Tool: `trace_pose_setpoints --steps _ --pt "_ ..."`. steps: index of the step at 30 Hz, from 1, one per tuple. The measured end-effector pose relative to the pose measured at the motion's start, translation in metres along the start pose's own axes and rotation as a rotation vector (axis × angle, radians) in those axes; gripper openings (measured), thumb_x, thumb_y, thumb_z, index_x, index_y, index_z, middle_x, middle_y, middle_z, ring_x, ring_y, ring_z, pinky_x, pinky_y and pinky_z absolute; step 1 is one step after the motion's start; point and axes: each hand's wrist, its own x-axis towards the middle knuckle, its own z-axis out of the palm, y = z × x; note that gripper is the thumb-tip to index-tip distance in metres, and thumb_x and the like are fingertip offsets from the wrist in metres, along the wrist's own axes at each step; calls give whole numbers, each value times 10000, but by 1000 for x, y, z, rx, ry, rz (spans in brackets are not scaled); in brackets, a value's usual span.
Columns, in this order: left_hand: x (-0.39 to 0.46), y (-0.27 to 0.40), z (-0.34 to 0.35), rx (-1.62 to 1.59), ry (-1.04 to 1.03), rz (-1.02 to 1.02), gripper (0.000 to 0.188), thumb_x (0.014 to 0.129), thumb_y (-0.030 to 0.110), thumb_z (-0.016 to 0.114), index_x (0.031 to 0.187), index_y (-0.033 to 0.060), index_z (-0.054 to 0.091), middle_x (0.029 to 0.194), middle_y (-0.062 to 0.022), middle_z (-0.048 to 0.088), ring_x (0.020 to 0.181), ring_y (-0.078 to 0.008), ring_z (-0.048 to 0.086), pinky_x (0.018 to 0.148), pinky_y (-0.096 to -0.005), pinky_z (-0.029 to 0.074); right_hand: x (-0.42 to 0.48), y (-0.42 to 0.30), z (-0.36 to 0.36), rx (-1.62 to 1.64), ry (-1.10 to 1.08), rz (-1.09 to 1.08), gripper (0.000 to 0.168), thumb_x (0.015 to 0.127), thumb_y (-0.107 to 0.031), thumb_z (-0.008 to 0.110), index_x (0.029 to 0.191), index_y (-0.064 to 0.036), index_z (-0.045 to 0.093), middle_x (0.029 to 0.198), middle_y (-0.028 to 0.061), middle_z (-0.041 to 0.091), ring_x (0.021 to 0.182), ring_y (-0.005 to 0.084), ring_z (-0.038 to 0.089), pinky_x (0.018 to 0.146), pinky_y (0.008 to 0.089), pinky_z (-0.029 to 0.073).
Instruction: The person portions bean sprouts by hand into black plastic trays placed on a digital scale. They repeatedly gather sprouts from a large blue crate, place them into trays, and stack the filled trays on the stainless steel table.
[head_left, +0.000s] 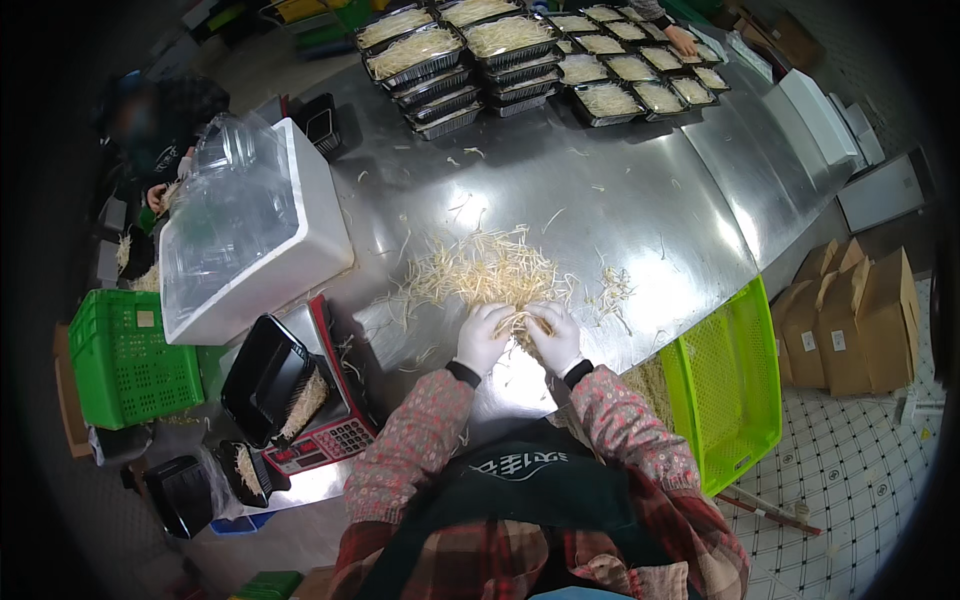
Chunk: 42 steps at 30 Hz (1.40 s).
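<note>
My left hand (482, 337), in a white glove, and my right hand (553, 335), gloved alike, hold a small bunch of bean sprouts between them at the near edge of a loose sprout pile (487, 270). The pile lies on a stainless steel table (555, 187). To the left, a black plastic tray (262, 375) and some sprouts (306, 405) rest tilted on a red digital scale (330, 442). At the table's far side stand stacked black trays (420, 60) filled with sprouts.
A white foam box (315, 247) with clear plastic lids (232, 180) stands at left, beside a green crate (135, 360). A lime basket (727, 390) stands at right, near paper bags (847, 322). A co-worker (165, 142) is at left; another person's hand (681, 40) touches the far trays.
</note>
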Motion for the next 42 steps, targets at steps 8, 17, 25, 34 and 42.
trace_pose_setpoints --steps 8,17,25,34,42 --pt "-40 37 -55 94 76 -153 554 673 72 785 1204 76 629 1240 -117 590 1115 -302 556 962 -383 452 12 -47 8 183 -363 -92 311 808 -173 756 1101 -90 693 1132 97 672 1033 278 633 909 362 508" --pt "-101 -29 -102 586 252 -560 961 740 417 787 1486 73 290 1533 -226 252 1398 -415 243 1125 -548 201 43 110 -103 -542 141 115 463 862 -264 687 1248 -31 583 1376 203 486 1230 372 449 1053 480 325" --pt "-17 -37 -35 260 161 -416 751 920 298 592 1501 2 219 1557 -228 220 1458 -402 152 1175 -521 100 59 64 12 -271 -299 -123 557 892 -357 638 1363 -86 513 1502 181 376 1407 377 306 1160 496 195" --pt "57 -130 -64 410 291 -766 754 942 395 551 1515 31 222 1551 -189 282 1467 -356 165 1168 -562 61 171 65 72 -548 -486 -145 204 800 -261 694 942 -115 688 1337 86 544 1339 336 376 1108 528 258" --pt "31 -141 -83 475 252 -583 674 959 373 537 1479 14 304 1519 -202 333 1431 -415 232 1166 -528 142 153 51 -46 186 -928 330 88 809 -135 755 840 -82 693 1084 60 687 1062 194 604 963 347 444"
